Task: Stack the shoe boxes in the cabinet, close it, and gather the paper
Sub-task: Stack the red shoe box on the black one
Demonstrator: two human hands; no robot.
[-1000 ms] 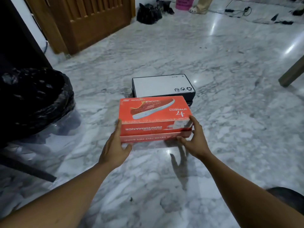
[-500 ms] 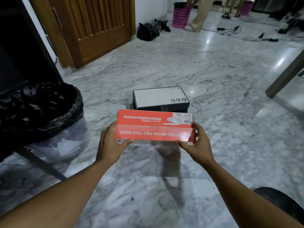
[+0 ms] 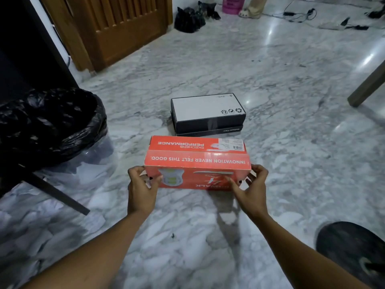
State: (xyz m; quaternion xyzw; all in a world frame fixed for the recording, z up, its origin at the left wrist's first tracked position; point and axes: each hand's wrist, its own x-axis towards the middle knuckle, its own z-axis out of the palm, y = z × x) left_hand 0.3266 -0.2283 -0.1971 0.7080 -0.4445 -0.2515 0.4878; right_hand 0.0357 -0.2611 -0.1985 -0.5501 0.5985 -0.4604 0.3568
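An orange shoe box (image 3: 198, 161) hangs in the air above the marble floor, turned so its underside faces me and its print reads upside down. My left hand (image 3: 141, 184) grips its left end, thumb on the near face. My right hand (image 3: 250, 186) holds the right end with fingers curled at the corner. Behind it a black shoe box with a white top (image 3: 208, 113) lies flat on the floor. A dark cabinet (image 3: 25, 55) stands at the far left.
A bin lined with a black bag (image 3: 48, 124) stands at the left, beside a dark slanted bar (image 3: 58, 192). A wooden door (image 3: 116, 28) is behind. A table leg (image 3: 366, 86) is at right. Black bags (image 3: 189, 18), a pink basket (image 3: 231, 5) and cables lie far back.
Both hands have lifted the orange box off the floor and tipped it over towards me, so its picture side now faces down and near. The black box has not moved.
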